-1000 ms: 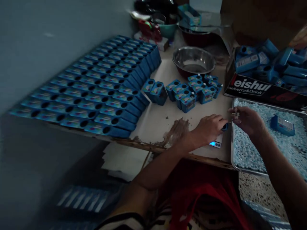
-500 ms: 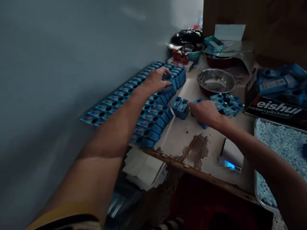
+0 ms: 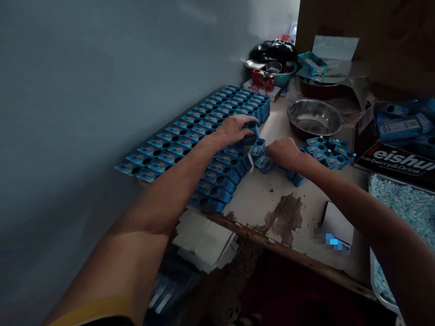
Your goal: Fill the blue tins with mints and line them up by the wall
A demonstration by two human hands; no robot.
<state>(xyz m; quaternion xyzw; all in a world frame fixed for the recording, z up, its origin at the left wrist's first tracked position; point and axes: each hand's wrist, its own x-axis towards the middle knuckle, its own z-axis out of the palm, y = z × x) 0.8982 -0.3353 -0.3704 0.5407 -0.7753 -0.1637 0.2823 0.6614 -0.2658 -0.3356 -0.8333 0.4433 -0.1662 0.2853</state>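
Observation:
My left hand [image 3: 234, 129] is curled round a small blue box [image 3: 252, 130] at the right edge of the rows of blue boxes [image 3: 190, 136] lying along the wall. My right hand [image 3: 284, 153] is closed over a pair of upright blue boxes [image 3: 261, 154] standing just beside those rows. Behind my right hand stands a cluster of upright blue boxes [image 3: 326, 151] with white pieces on top.
A steel bowl [image 3: 315, 117] sits behind the cluster. A small scale [image 3: 335, 231] with a lit blue display lies near the table's worn front edge [image 3: 272, 246]. A metal tray of pale blue pellets [image 3: 404, 213] is at right, a carton of blue boxes [image 3: 401, 136] behind it.
My left hand has drawn back from the far end of the rows toward the nearer boxes. My right hand has slid slightly left onto the pair of upright boxes. The view shifted a little.

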